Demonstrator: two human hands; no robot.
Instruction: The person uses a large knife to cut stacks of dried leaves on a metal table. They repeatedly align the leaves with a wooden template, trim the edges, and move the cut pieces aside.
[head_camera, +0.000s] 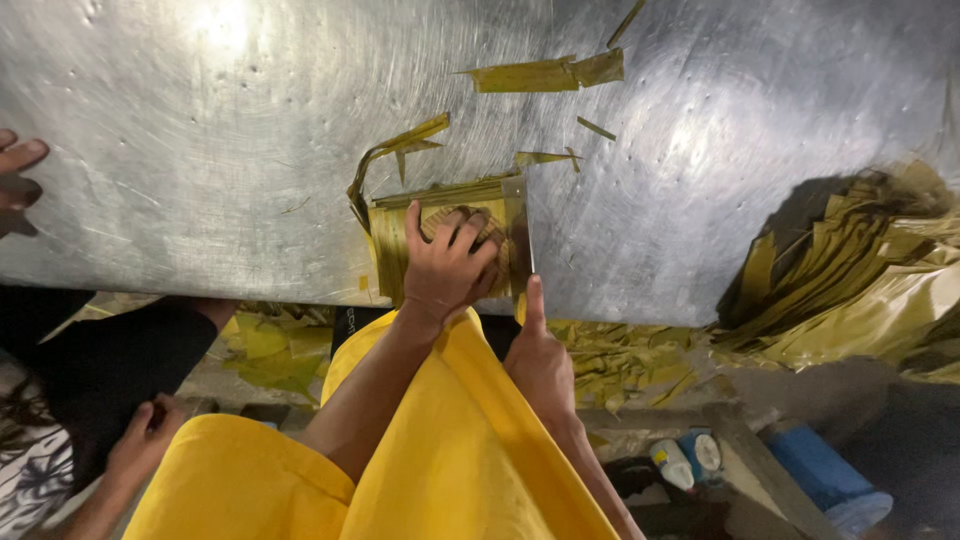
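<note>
A small stack of yellow-green leaf pieces (388, 240) lies at the near edge of a scratched metal table (200, 150). My left hand (445, 268) presses a round brownish disc (494, 240) down onto the stack, fingers spread over it. My right hand (540, 355) is below the table edge, one finger stretched upward, and grips a knife. The flat metal blade (518, 225) stands along the right side of the stack. A curled leaf strip (385, 155) hangs off the stack's far left corner.
Cut leaf scraps (545, 73) lie further out on the table. A heap of long leaves (860, 270) sits at the right. More scraps (620, 360) cover the floor beside a blue container (825, 480). Another person's hands (15, 160) (140, 440) are at the left.
</note>
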